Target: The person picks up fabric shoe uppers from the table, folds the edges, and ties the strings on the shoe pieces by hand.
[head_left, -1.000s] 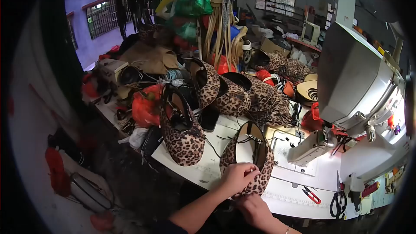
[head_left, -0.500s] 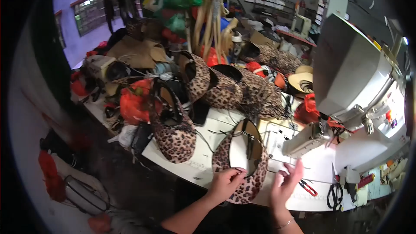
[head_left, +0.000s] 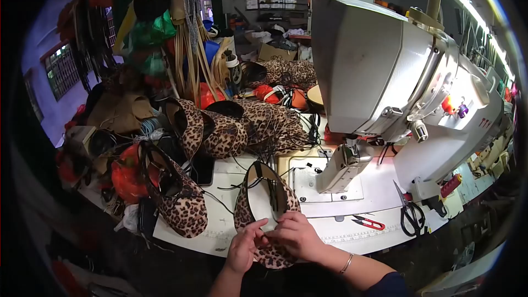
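Because the left hand (head_left: pixel 243 248) and right hand (head_left: pixel 298 236) meet at their fingertips over the toe-end rim of the leopard-print shoe (head_left: pixel 273 258), at the table's (head_left: pixel 313 225) six o'clock edge, they probably steady that rim; whether anything is pinched cannot be told. Snips (head_left: pixel 369 223) and, farther out, scissors (head_left: pixel 411 217) lie at three o'clock from the shoe, presumably for easy reach.
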Tool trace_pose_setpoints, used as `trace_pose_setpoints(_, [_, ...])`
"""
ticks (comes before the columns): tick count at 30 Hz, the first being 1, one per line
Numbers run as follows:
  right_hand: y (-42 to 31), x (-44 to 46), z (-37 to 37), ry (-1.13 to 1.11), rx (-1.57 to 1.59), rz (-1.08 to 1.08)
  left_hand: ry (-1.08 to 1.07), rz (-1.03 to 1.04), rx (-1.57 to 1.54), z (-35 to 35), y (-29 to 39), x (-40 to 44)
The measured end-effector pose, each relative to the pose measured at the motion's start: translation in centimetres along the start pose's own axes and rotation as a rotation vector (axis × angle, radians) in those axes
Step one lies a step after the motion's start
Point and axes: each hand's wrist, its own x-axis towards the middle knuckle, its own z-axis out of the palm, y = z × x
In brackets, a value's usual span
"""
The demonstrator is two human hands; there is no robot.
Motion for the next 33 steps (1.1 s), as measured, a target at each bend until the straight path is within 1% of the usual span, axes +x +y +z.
trace_pose_setpoints(1, [0.0,0.4,-0.5,-0.002,0.005,0.001,0.005,-0.001,0.001,0.0,-0.1,-0.1])
trace_pose_setpoints(3, [0.3,1.0,-1.5,-0.107,-0.326,-0.269,-0.021,0.158,0.522,0.2,-0.7,-0.2])
trace_pose_setpoints(4, [0.7,1.5,-1.6,-0.092,-0.296,-0.284,0.018,0.300,0.664,-0.1,-1.8,-0.2])
trace_pose_setpoints(5, [1.1,1.5,-1.7,-0.092,-0.294,-0.291,0.067,0.483,1.081,0.9,-1.3,-0.8])
trace_pose_setpoints(7, [1.6,1.5,-1.9,-0.280,-0.243,-0.203,0.082,0.830,1.394,1.6,-2.0,-1.1])
trace_pose_setpoints(8, [1.5,1.7,-2.0,-0.292,-0.246,-0.197,0.109,0.920,1.437,1.5,-2.6,-1.0])
trace_pose_setpoints(9, [1.5,1.9,-2.1,-0.297,-0.241,-0.199,0.116,0.915,1.438,1.3,-2.9,-1.0])
trace_pose_setpoints(11, [1.5,2.1,-2.1,-0.338,-0.174,-0.152,0.140,1.012,1.489,1.1,-3.2,-1.0])
trace_pose_setpoints(12, [1.3,2.1,-1.9,-0.342,-0.163,-0.152,0.147,1.002,1.496,1.1,-3.3,-1.1])
trace_pose_setpoints(14, [0.9,1.7,-1.0,-0.284,-0.168,-0.003,0.202,0.961,1.547,1.2,-3.7,-1.5])
trace_pose_setpoints(15, [1.0,1.4,-0.5,-0.286,-0.154,0.003,0.203,0.946,1.557,1.2,-3.8,-1.8])
trace_pose_setpoints(17, [1.6,0.7,0.7,-0.121,-0.044,0.147,0.190,0.697,1.232,1.3,-3.7,-2.1])
trace_pose_setpoints(18, [1.6,0.6,0.7,-0.100,0.013,0.143,0.214,0.555,0.951,1.3,-3.3,-2.1])
trace_pose_setpoints(19, [1.5,0.6,0.7,-0.092,0.019,0.152,0.240,0.448,0.598,1.4,-2.9,-1.4])
trace_pose_setpoints(21, [1.2,0.8,0.4,-0.071,0.108,0.119,0.096,0.231,0.607,0.5,-1.7,-0.5])
trace_pose_setpoints(22, [1.2,0.8,0.4,-0.067,0.103,0.114,0.091,0.237,0.607,0.5,-1.3,-0.2])
trace_pose_setpoints(24, [1.3,0.6,0.4,-0.021,0.082,0.132,0.147,0.317,0.981,1.1,-0.4,-0.3])
trace_pose_setpoints(25, [1.5,0.7,0.2,-0.020,0.081,0.130,0.146,0.320,0.981,1.4,-0.3,-0.4])
trace_pose_setpoints(27, [1.9,0.8,-0.5,-0.047,0.051,0.113,0.190,0.718,1.356,2.0,-0.4,-0.5])
trace_pose_setpoints(28, [1.9,1.0,-0.9,-0.034,0.025,0.106,0.193,0.811,1.387,1.8,-0.8,-0.6])
trace_pose_setpoints(29, [2.3,1.0,-1.0,-0.033,0.025,0.111,0.188,0.808,1.388,1.8,-0.9,-0.8])
trace_pose_setpoints(31, [3.0,0.9,-1.1,0.027,-0.017,0.086,0.181,0.630,1.336,1.6,-1.0,-1.3])
trace_pose_setpoints(33, [2.7,1.2,-1.7,0.018,-0.044,0.105,0.162,0.659,1.365,1.2,-1.2,-1.6])
